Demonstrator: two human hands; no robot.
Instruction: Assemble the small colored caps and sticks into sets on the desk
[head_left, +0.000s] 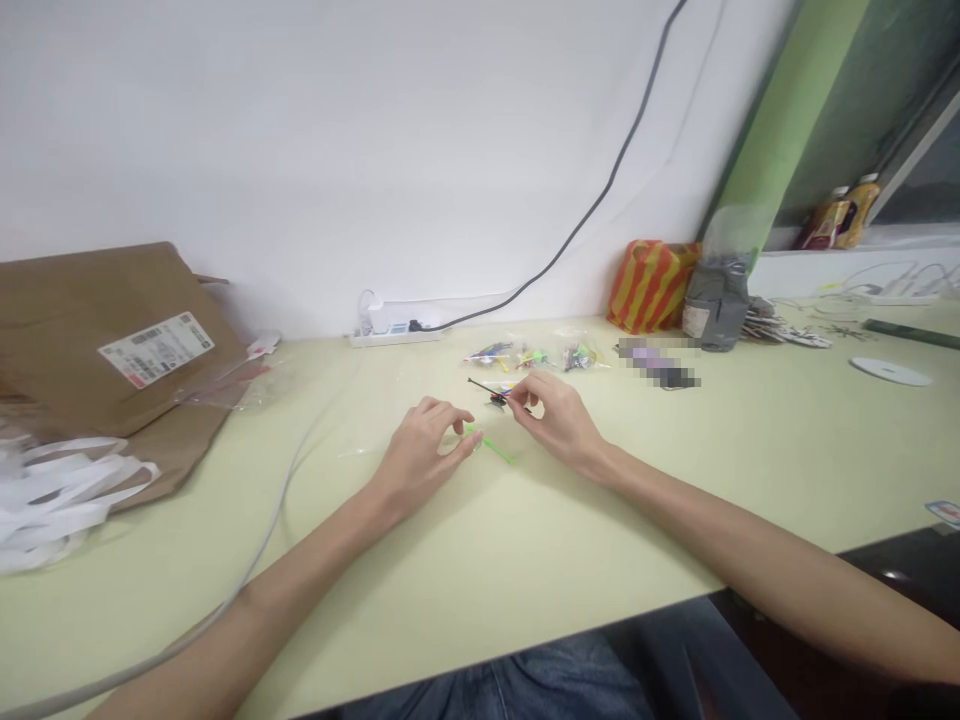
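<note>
My left hand (427, 450) is over the middle of the table, its thumb and forefinger closed round one end of a thin bright green plastic stick (496, 450). The stick's other end points down and to the right. Just to the right, my right hand (555, 415) pinches at the end of a thin black rod (486, 387). A small dark part (496, 400) and a few bits of blue and yellow show beside those fingertips. What exactly lies under the right fingertips is partly hidden.
Several clear bags of small coloured parts (532, 357) lie behind my hands. A power strip (397, 338) with a black cable stands by the wall. On the left are a brown paper parcel (82, 330) and a grey cable (281, 500); a striped bag (651, 288) is at the back right.
</note>
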